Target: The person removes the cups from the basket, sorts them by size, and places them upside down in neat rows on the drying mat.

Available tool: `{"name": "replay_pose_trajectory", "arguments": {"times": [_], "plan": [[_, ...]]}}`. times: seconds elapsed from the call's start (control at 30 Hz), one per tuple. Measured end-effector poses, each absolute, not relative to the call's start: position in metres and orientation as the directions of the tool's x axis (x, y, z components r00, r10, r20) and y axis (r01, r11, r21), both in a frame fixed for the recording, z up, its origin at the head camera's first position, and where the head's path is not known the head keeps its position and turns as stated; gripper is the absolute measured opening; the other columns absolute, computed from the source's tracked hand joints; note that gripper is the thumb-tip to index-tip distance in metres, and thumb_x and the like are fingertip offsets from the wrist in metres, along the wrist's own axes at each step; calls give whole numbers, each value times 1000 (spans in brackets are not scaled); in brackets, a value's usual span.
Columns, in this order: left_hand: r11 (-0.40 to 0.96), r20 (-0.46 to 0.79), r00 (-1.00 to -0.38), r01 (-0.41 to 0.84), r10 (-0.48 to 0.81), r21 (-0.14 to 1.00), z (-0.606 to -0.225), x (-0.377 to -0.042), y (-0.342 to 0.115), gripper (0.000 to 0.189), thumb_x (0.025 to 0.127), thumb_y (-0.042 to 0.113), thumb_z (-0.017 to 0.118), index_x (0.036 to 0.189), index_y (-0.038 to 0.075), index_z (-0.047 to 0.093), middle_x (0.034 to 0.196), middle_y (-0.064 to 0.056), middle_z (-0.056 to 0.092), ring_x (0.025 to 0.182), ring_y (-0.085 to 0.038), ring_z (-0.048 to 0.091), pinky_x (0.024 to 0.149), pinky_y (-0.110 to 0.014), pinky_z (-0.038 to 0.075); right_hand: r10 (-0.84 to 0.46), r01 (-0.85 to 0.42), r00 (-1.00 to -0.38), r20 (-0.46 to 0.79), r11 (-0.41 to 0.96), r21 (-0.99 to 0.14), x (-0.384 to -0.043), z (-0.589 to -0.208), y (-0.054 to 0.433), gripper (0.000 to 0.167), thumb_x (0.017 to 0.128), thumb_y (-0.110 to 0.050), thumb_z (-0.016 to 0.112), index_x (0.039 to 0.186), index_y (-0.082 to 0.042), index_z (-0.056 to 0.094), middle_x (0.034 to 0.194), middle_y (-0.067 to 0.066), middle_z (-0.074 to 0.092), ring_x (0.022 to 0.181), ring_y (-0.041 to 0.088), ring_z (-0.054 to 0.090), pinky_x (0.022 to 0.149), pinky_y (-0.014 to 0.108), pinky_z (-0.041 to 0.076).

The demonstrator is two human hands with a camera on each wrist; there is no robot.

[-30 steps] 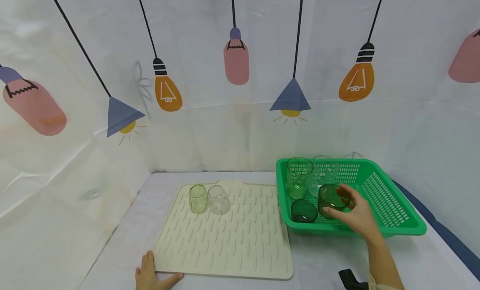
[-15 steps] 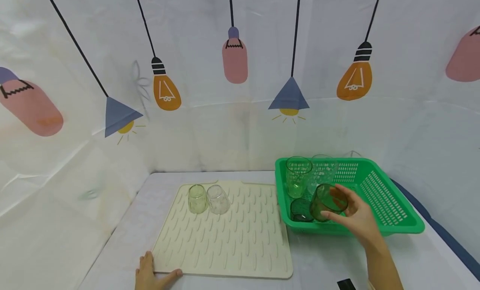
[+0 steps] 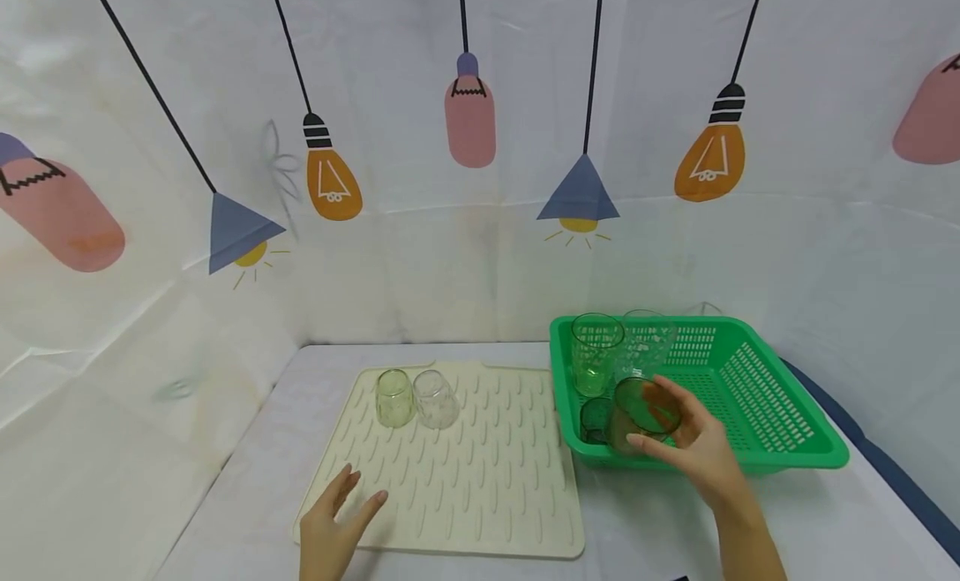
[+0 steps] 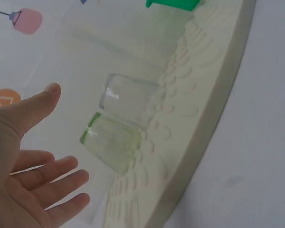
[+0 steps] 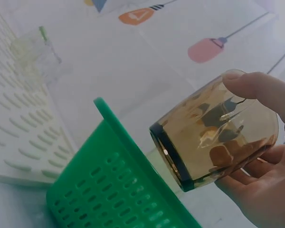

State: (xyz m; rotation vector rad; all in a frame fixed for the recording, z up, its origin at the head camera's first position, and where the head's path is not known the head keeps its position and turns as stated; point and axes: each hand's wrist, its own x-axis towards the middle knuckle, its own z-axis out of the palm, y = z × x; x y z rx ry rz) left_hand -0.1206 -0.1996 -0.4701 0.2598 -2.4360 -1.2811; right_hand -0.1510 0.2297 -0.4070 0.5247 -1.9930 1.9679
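My right hand grips an amber-brown glass between thumb and fingers, at the front of the green basket. In the right wrist view the glass is tilted, its thick base toward the basket rim. My left hand hovers above the front left corner of the cream drying mat, fingers spread and holding nothing. On the mat's back left stand a pale green glass and a clear glass, side by side, bases up.
Inside the basket are a tall green glass, a clear glass and a dark glass partly hidden by the held one. A printed cloth hangs behind the white-covered table.
My right hand has lifted the amber-brown glass and brought it left and toward me. My left hand has risen off the mat's corner and moved rightward and forward.
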Motion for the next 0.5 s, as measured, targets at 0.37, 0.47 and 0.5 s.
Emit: {"name": "replay_pose_trajectory", "arguments": {"times": [0.37, 0.47, 0.5], "plan": [[501, 417, -905, 322, -88, 804, -443, -132, -161, 53, 76, 14, 79, 121, -6, 58, 104, -14, 69, 94, -27, 67, 80, -37, 55, -115, -505, -857, 502, -6, -863, -148, -407, 212, 76, 71, 22, 67, 139, 4, 36, 129, 1, 55, 118, 6, 51, 96, 13, 41], [435, 440, -897, 385, -29, 814, -435, -135, -150, 50, 76, 11, 78, 120, -5, 59, 105, -13, 69, 94, -27, 67, 79, -37, 56, -126, -509, -854, 505, 0, -861, -148, -406, 207, 76, 71, 21, 68, 138, 4, 37, 130, 1, 55, 120, 6, 50, 96, 13, 40], [410, 441, -897, 396, -16, 821, -433, -136, -146, 50, 76, 10, 78, 119, -4, 60, 105, -12, 69, 94, -26, 67, 79, -36, 56, -130, -509, -854, 504, 3, -861, -148, -406, 205, 76, 71, 20, 68, 139, 4, 37, 130, 0, 55, 120, 5, 50, 96, 13, 40]]}}
